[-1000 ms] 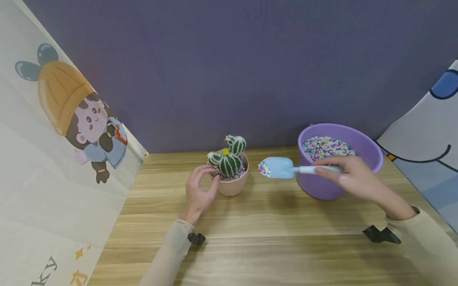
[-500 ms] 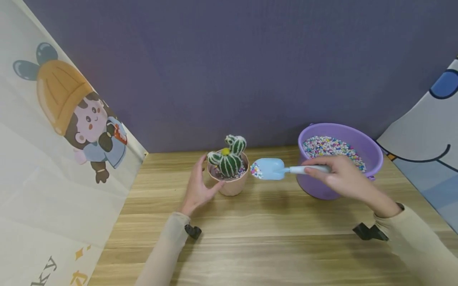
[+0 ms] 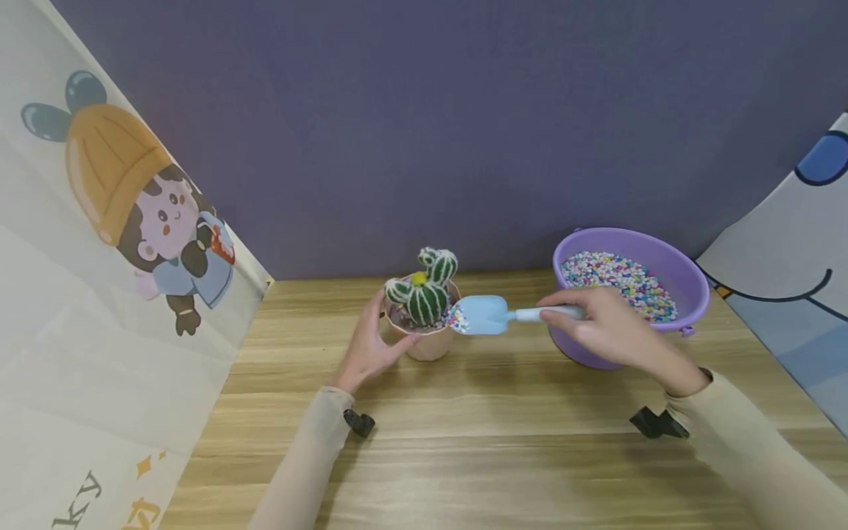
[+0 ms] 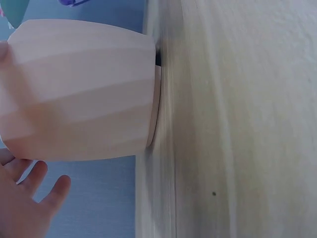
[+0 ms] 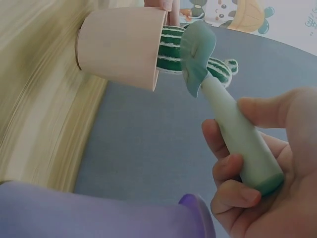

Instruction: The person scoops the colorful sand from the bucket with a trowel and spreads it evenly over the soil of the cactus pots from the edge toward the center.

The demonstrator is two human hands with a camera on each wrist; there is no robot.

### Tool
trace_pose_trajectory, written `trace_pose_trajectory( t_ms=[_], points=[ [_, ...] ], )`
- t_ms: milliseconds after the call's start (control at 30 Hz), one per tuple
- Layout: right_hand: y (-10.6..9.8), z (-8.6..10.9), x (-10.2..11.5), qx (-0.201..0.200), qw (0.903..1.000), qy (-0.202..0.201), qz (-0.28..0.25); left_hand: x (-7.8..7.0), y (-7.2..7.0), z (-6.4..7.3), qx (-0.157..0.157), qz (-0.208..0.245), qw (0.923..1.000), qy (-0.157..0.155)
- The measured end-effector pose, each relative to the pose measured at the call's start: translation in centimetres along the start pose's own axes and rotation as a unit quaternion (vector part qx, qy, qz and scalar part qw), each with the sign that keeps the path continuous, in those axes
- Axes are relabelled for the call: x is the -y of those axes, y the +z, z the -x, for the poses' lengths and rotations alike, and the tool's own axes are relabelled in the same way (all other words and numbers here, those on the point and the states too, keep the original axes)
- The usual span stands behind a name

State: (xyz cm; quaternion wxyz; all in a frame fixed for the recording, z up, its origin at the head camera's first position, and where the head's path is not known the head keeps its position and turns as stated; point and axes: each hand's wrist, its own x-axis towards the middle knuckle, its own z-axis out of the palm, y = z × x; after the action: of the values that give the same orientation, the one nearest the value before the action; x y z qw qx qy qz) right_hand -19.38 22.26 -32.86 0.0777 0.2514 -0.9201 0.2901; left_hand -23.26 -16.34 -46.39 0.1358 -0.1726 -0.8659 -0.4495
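Observation:
A pink flowerpot stands upright on the table, a striped green cactus with a yellow bloom in it. My left hand holds the pot at its left side, thumb at the front of the rim and fingers round the back; in the left wrist view some fingers stick out past the pot wall. My right hand grips the white handle of a light blue trowel. Colourful beads lie at the trowel's tip, which overlaps the pot's right rim beside the cactus.
To the right stands a purple bucket partly filled with multicoloured beads; my right forearm reaches in front of it. Behind the wooden table rises a dark blue wall. A cartoon-printed panel borders the left side.
The trowel with its beads has moved left, from beside the bucket to the pot's rim. My left hand has opened out from fingertips at the rim to a hold around the pot.

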Motion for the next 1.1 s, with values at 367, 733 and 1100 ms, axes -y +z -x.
trace_pose_trajectory(
  t_ms=[367,733,1100],
  points=[
    [1.2,-1.1,0.9,0.027,0.9991,0.028,0.019,-0.5,0.0,0.3,-0.007,-0.015,0.9993,-0.033],
    [1.3,-2.1,2.1,0.028,0.9989,0.025,0.027,-1.6,0.4,0.5,-0.031,-0.051,0.9971,-0.048],
    [1.1,-2.5,2.9,0.041,0.9985,0.028,0.025,-2.9,1.8,0.9,-0.086,-0.078,0.9900,-0.079]
  ],
)
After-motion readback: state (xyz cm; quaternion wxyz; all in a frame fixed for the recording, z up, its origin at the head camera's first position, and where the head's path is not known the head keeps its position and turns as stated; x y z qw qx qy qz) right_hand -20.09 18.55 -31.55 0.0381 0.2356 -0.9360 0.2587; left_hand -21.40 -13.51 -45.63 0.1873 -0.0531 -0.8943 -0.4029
